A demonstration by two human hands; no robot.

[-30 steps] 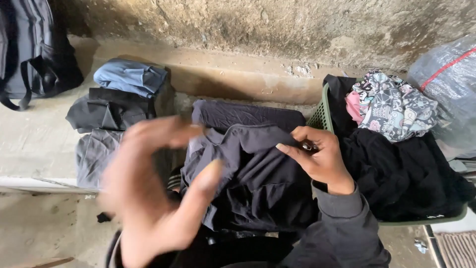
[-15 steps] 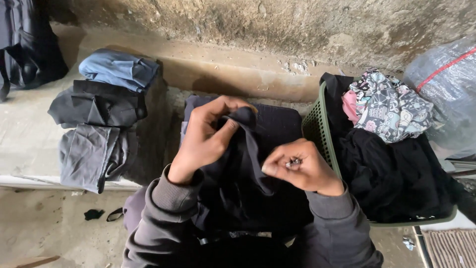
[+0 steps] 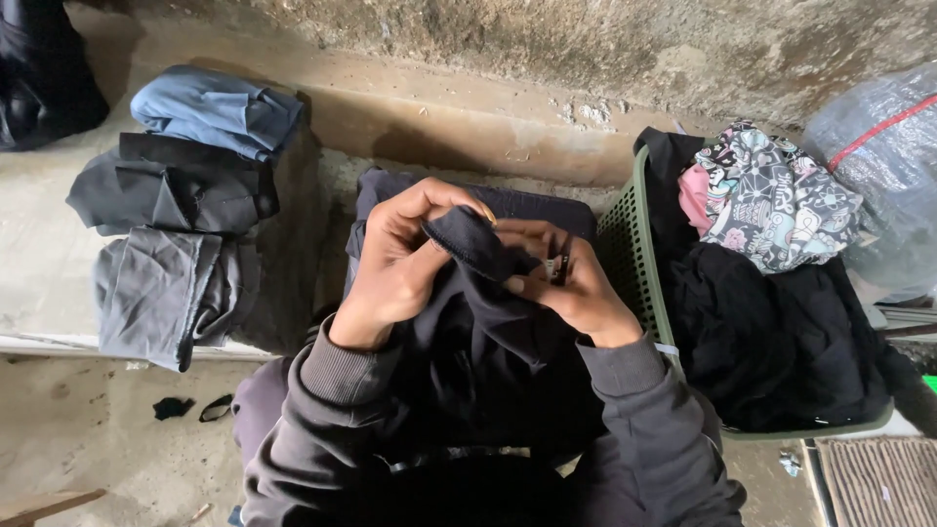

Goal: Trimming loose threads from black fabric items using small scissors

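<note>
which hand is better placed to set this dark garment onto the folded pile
Left, probably. The left hand pinches the dark garment's edge on the side where the folded pile lies. The right hand sits nearer the green basket.

- Two hands: left hand (image 3: pixel 395 263), right hand (image 3: pixel 576 288), centre.
- One dark garment (image 3: pixel 488 322) held.
- Three folded clothes at left: blue (image 3: pixel 217 109), black (image 3: pixel 171 190), grey (image 3: pixel 161 293).
- One green basket (image 3: pixel 634 263), right.
- One plastic bag (image 3: pixel 878 166), upper right.
</note>
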